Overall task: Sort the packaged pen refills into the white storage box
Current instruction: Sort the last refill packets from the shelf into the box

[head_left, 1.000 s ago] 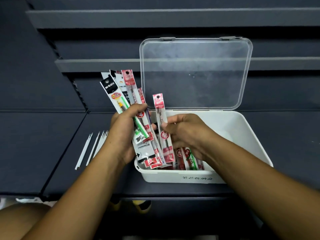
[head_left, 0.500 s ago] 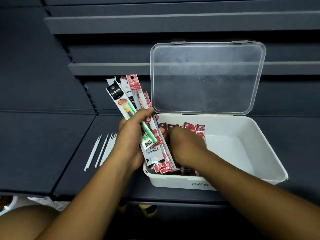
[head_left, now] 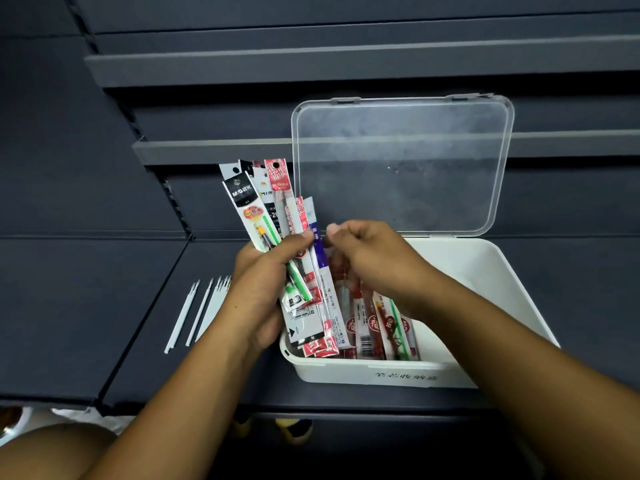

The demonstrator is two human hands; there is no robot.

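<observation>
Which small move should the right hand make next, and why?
Probably the right hand should pinch the blue-striped pack at the right edge of the bundle in the left hand and pull it out. It hovers right beside that pack, and the white box has room.

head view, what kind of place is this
Probably a stationery shop or its stockroom: dark tiered display shelves, a fan of packaged pen refills with hang holes in the left hand, and a labelled white storage box holding more packs.
</observation>
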